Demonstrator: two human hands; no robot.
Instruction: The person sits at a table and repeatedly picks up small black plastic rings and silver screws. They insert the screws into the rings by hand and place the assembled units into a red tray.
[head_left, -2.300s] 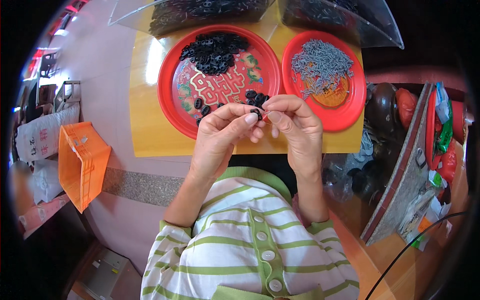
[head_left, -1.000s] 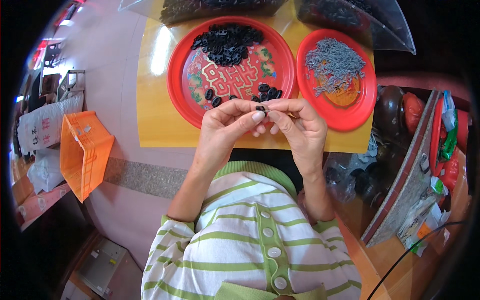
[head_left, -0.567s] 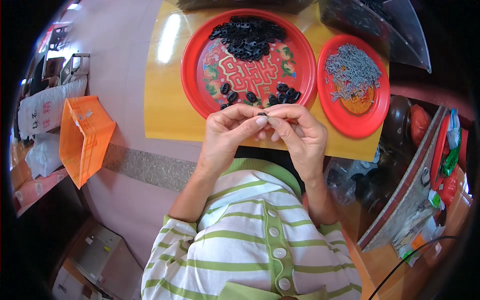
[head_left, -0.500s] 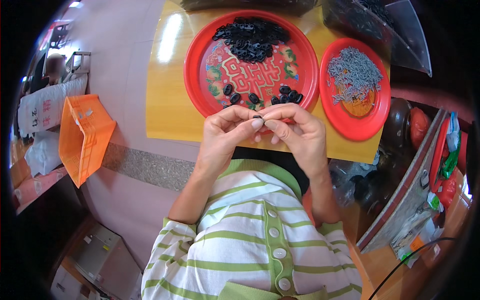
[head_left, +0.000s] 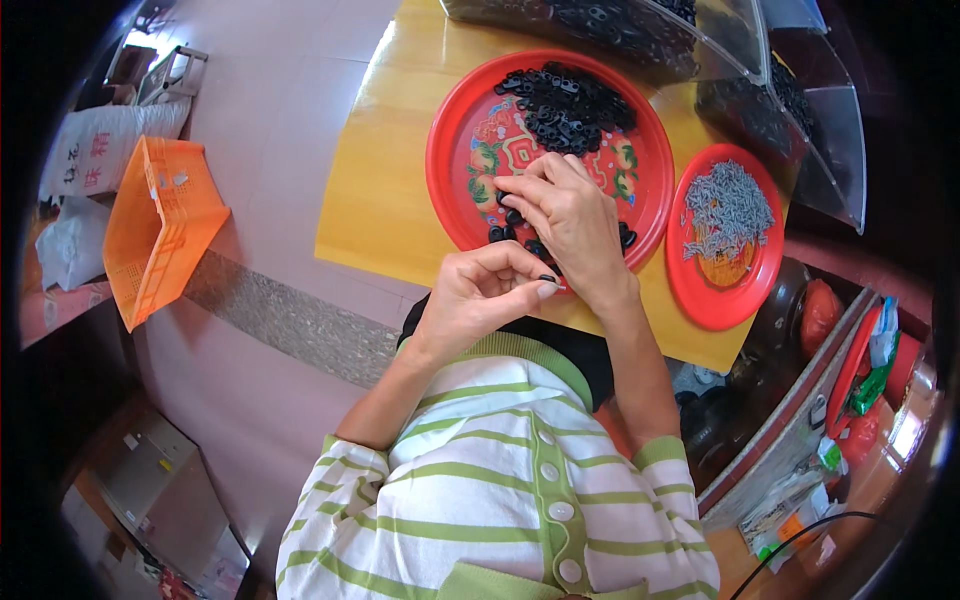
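My left hand [head_left: 478,302] is closed in a pinch on a small black plastic piece [head_left: 547,279], in front of the red round tray [head_left: 437,150]. My right hand [head_left: 578,218] reaches over that tray. Its thumb and fingertips close around a small black oval piece [head_left: 503,198] near the tray's left side. Several more oval pieces [head_left: 497,234] lie under and beside this hand, which partly hides them. At the tray's far side is a heap of flat black plastic parts [head_left: 570,105]. To the right, a smaller red plate [head_left: 712,318] holds many thin grey screw-like pieces [head_left: 730,208].
The tray and plate rest on a yellow tabletop [head_left: 375,190]. Clear plastic bins [head_left: 620,35] with black parts line its far right edge. An orange crate [head_left: 165,225] is on the left, near white sacks [head_left: 110,150]. A board [head_left: 790,400] leans at the right.
My right hand has left my left hand and moved forward over the oval pieces in the tray. The left hand keeps its small black piece. The whole view has shifted.
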